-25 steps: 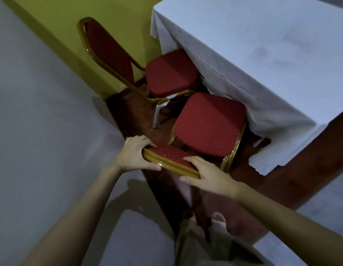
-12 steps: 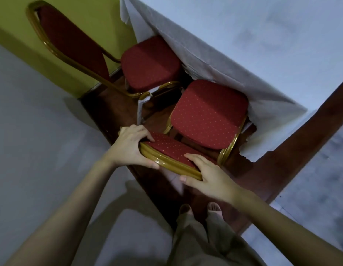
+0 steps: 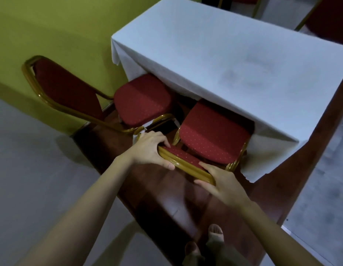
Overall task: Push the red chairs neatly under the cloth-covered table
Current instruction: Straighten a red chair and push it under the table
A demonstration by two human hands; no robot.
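Note:
A red dotted chair (image 3: 213, 133) with a gold frame stands right in front of me, the far part of its seat hidden beneath the white cloth of the table (image 3: 224, 54). My left hand (image 3: 149, 148) grips the left end of its gold-rimmed backrest top; my right hand (image 3: 222, 181) grips the right end. A second red chair (image 3: 142, 104) stands to the left, turned at an angle. Only its seat's far corner reaches under the cloth, and its tall back (image 3: 65, 89) leans out toward the left.
A yellow-green wall (image 3: 61, 25) runs behind the left chair. The chairs stand on a dark wood floor strip (image 3: 157, 198) between pale grey floor areas. Another red chair (image 3: 328, 16) shows at the top right beyond the table. My feet (image 3: 214, 235) stand near the bottom.
The near chair's seat has slid further under the tablecloth, both hands still on its backrest. My view has lifted and now takes in the whole tabletop.

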